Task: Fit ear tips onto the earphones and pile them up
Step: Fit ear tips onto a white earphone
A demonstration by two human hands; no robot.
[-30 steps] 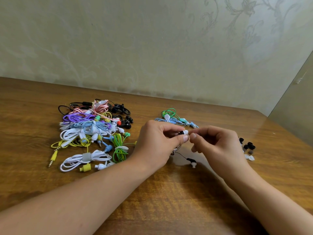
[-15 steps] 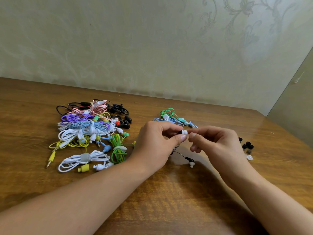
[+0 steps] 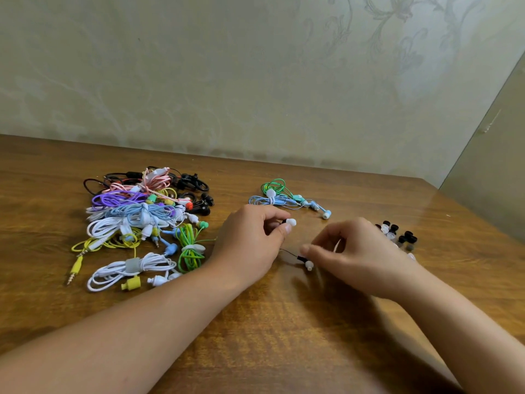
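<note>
Right hand [image 3: 358, 253] is hovering low over the worktop [image 3: 284, 336], fingers curled and blurred, with its fingertips [image 3: 306, 249] just at the second earbud [image 3: 306, 263]; whether they are actually pinching that bud cannot be told. This bud is black with a white tip and is lying on the worktop, just right of the left hand [image 3: 250, 243]. A thin black cable [image 3: 288, 253] is running from it back toward the left hand.

Left hand is pinching the first earbud [image 3: 289, 222] between thumb and forefinger, holding it above the worktop; a white tip is sitting on that bud's end, and its black body is mostly hidden by the fingers.

Left of the left hand, a big heap [image 3: 142, 220] of coiled earphones is lying on the worktop: white, yellow, green, blue, purple, pink and black sets tangled together, with a yellow plug [image 3: 74, 268] sticking out at its near left corner.

Beyond the left hand, a small pile [image 3: 284, 196] of two sets, one green and one pale blue, is resting apart from the heap.

Far right of the left hand, past the right hand, loose tips [image 3: 397, 234] are clustered on the worktop, some black and some clear or white, partly hidden by the right hand.

Behind everything, a pale patterned wall [image 3: 255, 81] is meeting the worktop's far edge.
</note>
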